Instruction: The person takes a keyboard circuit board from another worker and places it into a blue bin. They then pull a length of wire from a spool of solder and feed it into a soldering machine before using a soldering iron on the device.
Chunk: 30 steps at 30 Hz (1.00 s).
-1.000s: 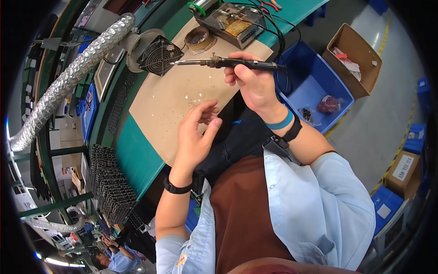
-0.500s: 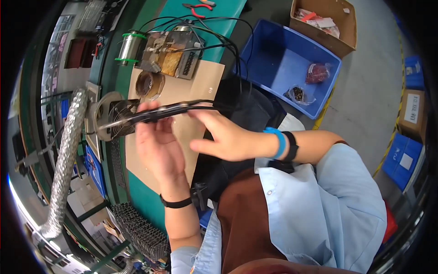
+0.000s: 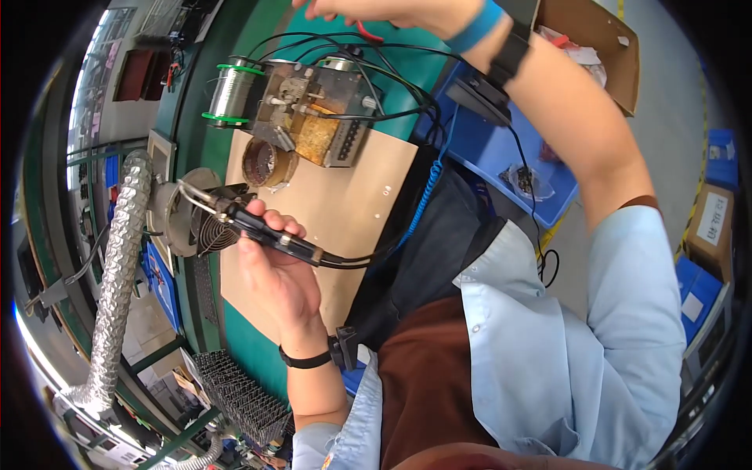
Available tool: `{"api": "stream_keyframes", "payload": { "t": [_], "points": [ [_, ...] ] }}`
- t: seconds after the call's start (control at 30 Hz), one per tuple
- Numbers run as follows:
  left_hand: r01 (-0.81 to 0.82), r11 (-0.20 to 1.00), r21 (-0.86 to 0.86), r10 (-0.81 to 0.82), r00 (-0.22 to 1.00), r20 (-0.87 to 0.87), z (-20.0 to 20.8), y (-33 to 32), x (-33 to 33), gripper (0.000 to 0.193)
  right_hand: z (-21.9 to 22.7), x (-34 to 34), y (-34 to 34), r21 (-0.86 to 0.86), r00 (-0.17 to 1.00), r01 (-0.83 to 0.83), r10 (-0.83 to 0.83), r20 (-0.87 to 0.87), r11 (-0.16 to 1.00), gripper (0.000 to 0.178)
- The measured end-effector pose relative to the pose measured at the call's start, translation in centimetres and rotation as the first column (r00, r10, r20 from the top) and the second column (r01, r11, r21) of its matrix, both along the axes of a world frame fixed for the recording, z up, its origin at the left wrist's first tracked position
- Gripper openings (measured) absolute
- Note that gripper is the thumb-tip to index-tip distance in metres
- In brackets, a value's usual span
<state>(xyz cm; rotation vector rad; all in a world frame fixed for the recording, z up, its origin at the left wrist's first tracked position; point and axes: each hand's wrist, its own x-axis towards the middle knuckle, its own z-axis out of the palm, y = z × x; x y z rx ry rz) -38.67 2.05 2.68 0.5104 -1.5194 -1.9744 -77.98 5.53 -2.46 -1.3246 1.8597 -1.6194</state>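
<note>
My left hand (image 3: 276,274) is closed around a black two-pronged soldering tweezers tool (image 3: 270,235). Its bare metal tips point left toward the round fume-extractor mouth (image 3: 182,211), and two black cables trail from its rear end. At the top edge my right hand (image 3: 384,9) is stretched over the green mat, its fingers partly cut off by the picture's edge, so whether they hold anything cannot be seen. Just below it shows the red handle (image 3: 370,33) of the pliers.
A solder spool (image 3: 235,90) stands beside a soldering-tip holder (image 3: 317,110) with a yellowish sponge. A round brown pot (image 3: 266,163) sits on the tan board (image 3: 345,196). Blue crate (image 3: 540,196) and cardboard box (image 3: 619,63) lie right. A silver duct (image 3: 117,290) runs along the left.
My right hand has left the tool's cable end and swung up to the top edge near the pliers. My left hand still holds the soldering tweezers, now tilted with tips upward to the left.
</note>
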Motion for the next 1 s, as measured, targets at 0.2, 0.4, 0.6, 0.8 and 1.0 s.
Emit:
{"api": "stream_keyframes", "payload": {
  "t": [0.2,0.4,0.6,0.8,1.0],
  "points": [
    [-0.068,0.998,-0.011,0.069,0.997,0.042,-1.4,-0.2,1.2,0.055,0.6,2.4,-6.8,0.123,0.865,-0.402,0.332,0.375,0.907,0.033],
    [-0.065,0.998,0.002,0.065,0.995,0.072,-1.2,-0.2,0.6,0.055,-0.2,2.3,-9.1,0.135,0.723,-0.579,0.429,0.541,0.804,0.023],
    [-0.104,0.994,-0.021,0.105,0.991,0.085,-1.2,-0.7,1.2,0.055,5.5,5.5,-10.2,0.624,0.86,-0.304,-0.074,0.504,0.72,0.023],
    [-0.055,0.998,0.012,0.054,0.996,0.076,-1.4,-0.6,0.9,0.053,-0.9,1.8,-6.1,0.139,0.825,-0.537,0.483,0.294,0.832,0.029],
    [0.002,0.999,0.036,-0.002,1.0,-0.017,-1.8,-1.2,2.2,0.048,0.5,4.9,4.1,-0.159,0.997,0.044,-0.053,-0.05,0.986,0.044]
  ]
}}
